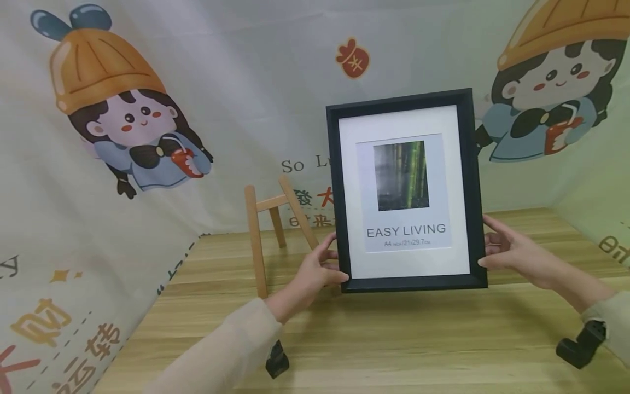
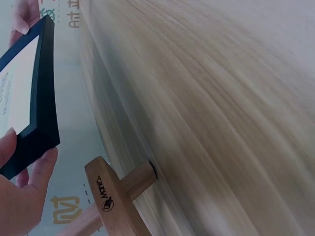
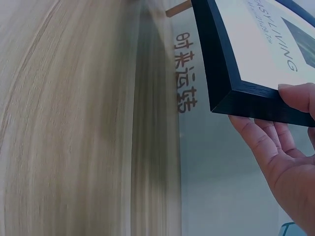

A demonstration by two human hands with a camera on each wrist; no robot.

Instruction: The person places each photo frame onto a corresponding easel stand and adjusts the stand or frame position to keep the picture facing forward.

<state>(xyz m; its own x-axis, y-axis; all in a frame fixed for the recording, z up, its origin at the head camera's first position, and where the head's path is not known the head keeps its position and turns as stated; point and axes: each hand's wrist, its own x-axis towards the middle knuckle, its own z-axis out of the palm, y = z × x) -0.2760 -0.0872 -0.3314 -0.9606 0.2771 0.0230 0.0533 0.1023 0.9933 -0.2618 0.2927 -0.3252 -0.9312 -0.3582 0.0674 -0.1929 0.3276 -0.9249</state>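
A black picture frame (image 1: 480, 186) with a white mat and a bamboo picture is held upright, raised off the wooden table. At its lower left edge my left hand (image 1: 317, 271) grips it, thumb on the front and fingers around the side. My right hand (image 1: 521, 254) pinches the lower right edge the same way. In the right wrist view, the right thumb presses the front of the frame (image 3: 221, 73) while the fingers lie behind it. Just left of the frame stands a small wooden easel (image 1: 256, 241), partly hidden by the left forearm.
The wooden table (image 1: 197, 323) runs back to a printed cloth backdrop (image 1: 256, 71) with cartoon figures and lettering. Black wrist camera mounts (image 1: 581, 345) show below the sleeves. In the left wrist view, part of the easel (image 2: 113, 196) stands close to the left hand.
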